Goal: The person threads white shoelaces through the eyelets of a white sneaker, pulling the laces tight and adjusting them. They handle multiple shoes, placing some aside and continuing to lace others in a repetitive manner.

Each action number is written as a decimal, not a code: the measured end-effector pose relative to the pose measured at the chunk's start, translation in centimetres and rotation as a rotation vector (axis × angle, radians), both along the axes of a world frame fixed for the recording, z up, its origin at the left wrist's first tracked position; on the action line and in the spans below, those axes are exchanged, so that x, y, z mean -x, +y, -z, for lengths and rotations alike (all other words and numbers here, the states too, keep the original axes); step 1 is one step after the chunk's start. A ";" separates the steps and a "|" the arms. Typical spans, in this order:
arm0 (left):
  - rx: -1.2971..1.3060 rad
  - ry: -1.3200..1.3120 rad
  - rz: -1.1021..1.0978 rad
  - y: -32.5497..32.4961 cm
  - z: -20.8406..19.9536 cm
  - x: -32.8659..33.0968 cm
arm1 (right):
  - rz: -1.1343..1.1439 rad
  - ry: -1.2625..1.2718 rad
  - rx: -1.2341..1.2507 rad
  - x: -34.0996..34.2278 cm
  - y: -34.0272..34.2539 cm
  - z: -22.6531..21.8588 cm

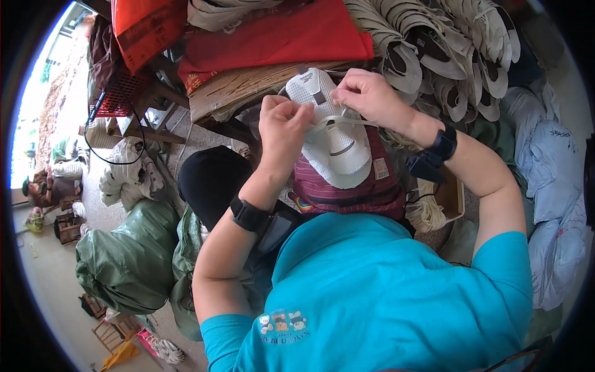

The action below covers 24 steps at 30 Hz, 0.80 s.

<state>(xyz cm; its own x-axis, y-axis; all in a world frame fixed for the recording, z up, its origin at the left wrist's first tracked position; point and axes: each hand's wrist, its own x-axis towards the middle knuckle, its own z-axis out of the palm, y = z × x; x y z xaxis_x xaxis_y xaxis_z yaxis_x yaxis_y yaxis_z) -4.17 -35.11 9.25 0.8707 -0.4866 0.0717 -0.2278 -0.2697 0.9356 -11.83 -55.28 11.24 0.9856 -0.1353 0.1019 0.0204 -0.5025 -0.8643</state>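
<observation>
The person sits low and holds a white shoe top [334, 133] up over the lap, with a red striped cloth [347, 186] under it. The shoe top is mesh, with little holes, and a grey tab at its far end.

The left hand [284, 127] is closed. Its fingers pinch a thin white lace [338, 119] at the near side of the shoe top. The right hand [367, 93] is closed too. It pinches the shoe top's edge and the same lace from the other side. The lace runs flat across the middle, between the two hands.

It looks like the lace is being pulled through or pulled tight. To do this well, I think both hands should pull evenly, so the lace lies flat and does not twist. The right hand should keep the shoe top from sliding while the left hand pulls. A hard yank could bunch up the soft mesh, so slow pulls seem better.

Behind the hands there is a big heap of more shoe tops [446, 49], a red bag [279, 34] and some cardboard [242, 87]. A bundle of pale laces [424, 211] lies by the right arm. Green sacks [133, 254] sit on the floor to the left.
</observation>
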 end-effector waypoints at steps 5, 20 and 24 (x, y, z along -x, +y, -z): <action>0.182 0.200 -0.026 -0.4 -2.2 0.8 | -0.153 -0.111 0.279 1.7 0.2 -1.2; 0.501 0.112 -0.122 0.6 -4.7 -1.6 | -0.327 0.253 -0.602 -1.2 3.4 -8.3; 0.701 0.330 -0.076 0.9 -3.8 -0.5 | -0.474 0.333 -0.586 -2.1 4.1 -8.0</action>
